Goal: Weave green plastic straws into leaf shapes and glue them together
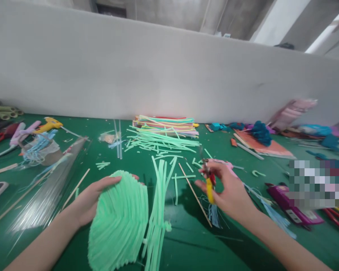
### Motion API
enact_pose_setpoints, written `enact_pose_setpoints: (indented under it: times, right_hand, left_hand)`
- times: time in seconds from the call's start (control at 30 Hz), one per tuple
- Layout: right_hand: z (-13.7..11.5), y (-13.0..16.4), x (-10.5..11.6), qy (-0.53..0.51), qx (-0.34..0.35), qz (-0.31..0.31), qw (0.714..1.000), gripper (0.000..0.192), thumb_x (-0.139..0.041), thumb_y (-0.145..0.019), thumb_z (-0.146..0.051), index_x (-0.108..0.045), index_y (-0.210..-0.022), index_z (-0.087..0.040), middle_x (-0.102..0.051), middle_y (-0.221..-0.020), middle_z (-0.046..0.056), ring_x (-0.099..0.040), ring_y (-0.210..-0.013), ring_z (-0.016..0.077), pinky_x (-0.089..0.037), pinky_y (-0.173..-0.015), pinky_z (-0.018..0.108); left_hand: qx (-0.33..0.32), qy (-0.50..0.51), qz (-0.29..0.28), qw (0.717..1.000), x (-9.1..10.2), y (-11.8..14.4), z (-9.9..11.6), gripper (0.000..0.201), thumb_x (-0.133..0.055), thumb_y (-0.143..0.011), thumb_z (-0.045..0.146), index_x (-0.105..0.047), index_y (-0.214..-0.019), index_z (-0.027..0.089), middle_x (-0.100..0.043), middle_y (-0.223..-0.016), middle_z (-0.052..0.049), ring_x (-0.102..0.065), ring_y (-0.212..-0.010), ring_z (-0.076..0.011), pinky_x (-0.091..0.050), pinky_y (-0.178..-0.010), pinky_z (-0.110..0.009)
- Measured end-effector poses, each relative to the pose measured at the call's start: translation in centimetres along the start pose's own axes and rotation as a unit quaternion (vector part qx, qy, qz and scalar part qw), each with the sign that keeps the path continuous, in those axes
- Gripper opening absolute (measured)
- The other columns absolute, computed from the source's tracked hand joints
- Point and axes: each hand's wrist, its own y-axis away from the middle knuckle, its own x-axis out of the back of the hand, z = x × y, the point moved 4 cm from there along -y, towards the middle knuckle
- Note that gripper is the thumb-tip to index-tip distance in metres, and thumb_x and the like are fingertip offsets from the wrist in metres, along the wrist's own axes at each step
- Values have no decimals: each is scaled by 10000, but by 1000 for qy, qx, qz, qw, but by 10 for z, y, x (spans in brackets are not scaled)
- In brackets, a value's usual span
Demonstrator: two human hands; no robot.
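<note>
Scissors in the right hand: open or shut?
Cannot tell. The right hand grips the scissors by the yellow and red handles, but the blades near the fingers are blurred.

A green table bears scattered green straws and a glue gun.

No text, label, brand, number or sign can be read anywhere. The purple package near the right edge of the green table carries a small pale label, but its print is too small and blurred to make out.
</note>
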Motion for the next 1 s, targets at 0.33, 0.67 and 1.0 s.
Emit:
enact_pose_setpoints:
  times: [0.33,0.67,1.0]
  right_hand:
    - [-45,-6,-9,171,216,-40,960,423,-618,-838,-240,-448,-1218,-171,-566,-1027,106,-588,-833,220,-524,-674,332]
    - [-48,4,-19,236,322,-51,915,382,-573,-778,-160,-560,-1157,-205,-570,-858,53,-538,-646,160,-423,-548,260]
    - [-55,-1,-16,260,321,-54,909,398,-635,-797,-217,-593,-1191,-197,-616,-880,56,-578,-683,164,-429,-573,262]
  left_hand:
    - [17,65,-74,995,-6,-3,-8,710,-549,-787,256,-336,-1448,113,-692,-1203,-179,-623,-1146,-362,-401,-1033,-534]
    - [21,35,-85,996,1,-9,-10,798,-509,-774,310,-231,-1508,164,-691,-1203,-177,-661,-1062,-358,-413,-977,-540]
    - [29,26,-71,997,-11,0,-8,543,-463,-802,310,-554,-1302,119,-719,-1149,-151,-689,-982,-323,-468,-918,-478]
